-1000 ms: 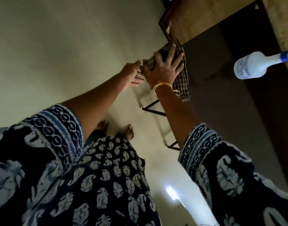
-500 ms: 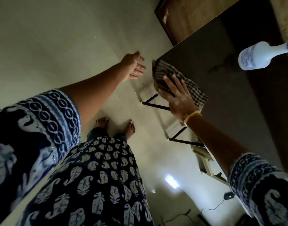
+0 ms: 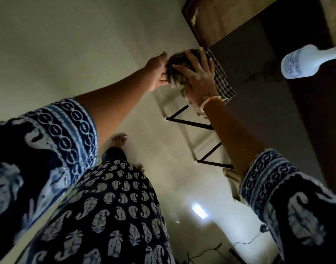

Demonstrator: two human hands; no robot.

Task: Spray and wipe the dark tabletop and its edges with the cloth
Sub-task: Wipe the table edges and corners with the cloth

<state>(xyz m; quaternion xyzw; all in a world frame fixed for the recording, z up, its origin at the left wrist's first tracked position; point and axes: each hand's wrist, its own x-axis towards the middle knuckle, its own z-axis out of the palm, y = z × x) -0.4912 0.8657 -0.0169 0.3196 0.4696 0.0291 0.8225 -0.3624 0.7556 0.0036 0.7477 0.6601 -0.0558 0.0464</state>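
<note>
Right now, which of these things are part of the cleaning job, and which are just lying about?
Part of the job:
checked cloth
dark tabletop
spray bottle
right hand
left hand

Lying about:
cables on the floor
wooden board beyond the table

Blurred, unreadable print on the white spray bottle label

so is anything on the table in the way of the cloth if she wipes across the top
Only the spray bottle, standing on the far right of the dark tabletop. The right hand presses the cloth at the near left corner, the left hand touches its edge, and the surface between cloth and bottle looks bare.
</note>
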